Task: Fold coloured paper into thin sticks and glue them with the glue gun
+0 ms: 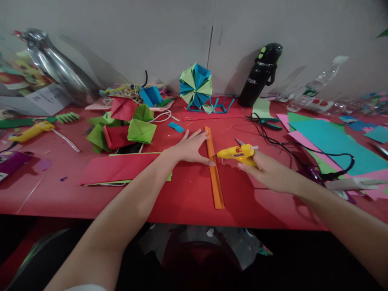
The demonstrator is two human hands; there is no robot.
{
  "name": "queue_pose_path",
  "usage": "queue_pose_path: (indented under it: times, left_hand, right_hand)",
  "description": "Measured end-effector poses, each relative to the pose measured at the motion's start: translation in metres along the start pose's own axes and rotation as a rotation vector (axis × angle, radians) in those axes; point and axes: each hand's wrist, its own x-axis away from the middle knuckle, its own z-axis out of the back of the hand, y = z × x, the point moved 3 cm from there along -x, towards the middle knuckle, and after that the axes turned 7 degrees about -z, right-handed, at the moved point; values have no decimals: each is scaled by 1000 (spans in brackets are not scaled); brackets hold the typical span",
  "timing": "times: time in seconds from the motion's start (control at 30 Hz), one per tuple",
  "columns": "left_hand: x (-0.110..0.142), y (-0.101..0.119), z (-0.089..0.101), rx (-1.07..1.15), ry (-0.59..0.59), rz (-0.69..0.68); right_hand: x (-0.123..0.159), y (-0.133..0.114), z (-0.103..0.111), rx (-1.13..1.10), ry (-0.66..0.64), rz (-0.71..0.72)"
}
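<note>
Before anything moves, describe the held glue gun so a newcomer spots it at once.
On the red table, the left hand rests on an orange strip. Beside that strip, the right hand holds the yellow glue gun, nozzle toward it. The other yellow gun lies unheld at far left.

Dim, flat indoor light seems to fall from above. Soft shadows lie on the grey wall beside the black bottle with a lime-green button (261,76) and the shiny silver metal flask (60,66), which carries pale highlights. The lower edge sinks into near-black. The far sides look stretched, leaning and blurred; the middle is clearer, though slightly soft.
</note>
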Motion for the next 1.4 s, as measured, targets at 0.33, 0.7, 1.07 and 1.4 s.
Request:
queue_pose_path:
  times: [0.33, 0.7, 1.07, 1.4]
  left_hand:
    - [-1, 0, 0, -11, -1, 3]
    - [2, 3, 2, -16, -12, 1]
    - [3, 5, 3, -10, -7, 0]
    - [2, 4, 2, -5, -7, -1]
  right_hand:
    - [10, -4, -3, 56, -21, -46]
    - [16, 0, -4, 72, -13, -54]
    - [18, -7, -8, 12, -22, -49]
    - [26, -8, -9, 33, -56, -123]
